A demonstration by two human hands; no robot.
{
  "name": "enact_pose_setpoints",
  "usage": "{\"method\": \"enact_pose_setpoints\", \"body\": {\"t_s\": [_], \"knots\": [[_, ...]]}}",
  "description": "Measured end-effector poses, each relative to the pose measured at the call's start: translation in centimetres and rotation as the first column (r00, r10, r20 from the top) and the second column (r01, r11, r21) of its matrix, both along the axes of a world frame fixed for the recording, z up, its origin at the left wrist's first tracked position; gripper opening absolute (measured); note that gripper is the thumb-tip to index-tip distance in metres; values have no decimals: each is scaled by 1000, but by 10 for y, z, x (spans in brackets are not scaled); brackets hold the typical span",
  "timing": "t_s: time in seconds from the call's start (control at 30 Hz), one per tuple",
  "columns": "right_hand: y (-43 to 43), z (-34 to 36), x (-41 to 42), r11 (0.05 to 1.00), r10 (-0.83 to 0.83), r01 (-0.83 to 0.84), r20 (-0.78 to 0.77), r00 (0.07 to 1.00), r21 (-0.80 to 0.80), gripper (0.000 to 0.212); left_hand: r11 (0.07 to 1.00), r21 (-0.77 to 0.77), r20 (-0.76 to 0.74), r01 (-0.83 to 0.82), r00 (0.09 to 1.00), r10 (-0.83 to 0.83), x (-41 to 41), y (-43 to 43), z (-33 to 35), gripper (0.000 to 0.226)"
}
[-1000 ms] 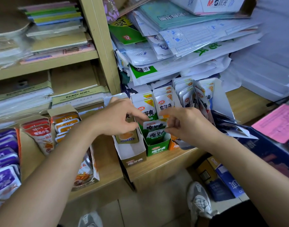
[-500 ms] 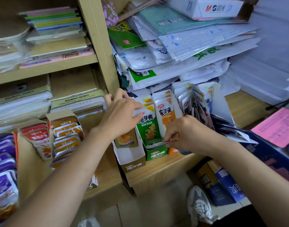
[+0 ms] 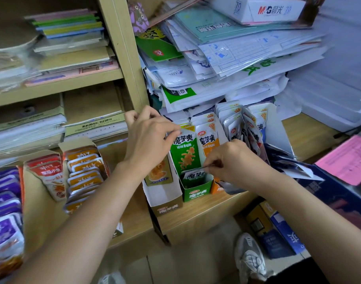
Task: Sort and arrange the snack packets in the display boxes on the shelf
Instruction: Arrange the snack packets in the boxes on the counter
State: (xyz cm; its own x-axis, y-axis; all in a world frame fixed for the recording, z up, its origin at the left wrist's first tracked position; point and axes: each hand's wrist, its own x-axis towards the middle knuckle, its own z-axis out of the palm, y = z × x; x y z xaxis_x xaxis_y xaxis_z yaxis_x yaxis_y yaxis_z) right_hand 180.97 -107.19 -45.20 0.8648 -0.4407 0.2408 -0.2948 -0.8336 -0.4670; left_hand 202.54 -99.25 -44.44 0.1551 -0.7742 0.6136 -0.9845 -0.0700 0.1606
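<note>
- Right hand: fingers curled, with thumb and forefinger pinching a thin foil edge at the foot of the green packet, apparently its lower seam.
- Left hand: thumb and fingertips pinch the same packet's top edge.
- Green packet: it stands upright in the green display box on the shelf. Another packet lies low in the box in front of it.
- Handling (judged): a light, limp pouch with slick faces. The flat sealed seams at top and bottom give the surest hold, while pressure on the belly would probably buckle it.
- Orange packets: just beside the green row.
- Blue-and-white packets: leaning, farther along.
- Paper stack: behind everything.
</note>
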Motion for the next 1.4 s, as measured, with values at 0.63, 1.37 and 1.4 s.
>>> {"method": "enact_pose_setpoints", "body": {"t_s": [0.63, 1.37, 1.4], "knots": [[-1, -5, -1, 998, 54, -54, -16, 998, 20, 12, 955, 295, -31, 36, 999, -28, 9, -5, -2, 32], [-12, -21, 39, 952, -146, 184, 165, 975, -244, 30, 983, 64, -255, 173, 955, -152, 14, -8, 10, 13], [-13, -22, 40, 949, -164, 199, 154, 974, -245, 28, 976, 86, -272, 199, 947, -169, 14, -8, 9, 13]]}}
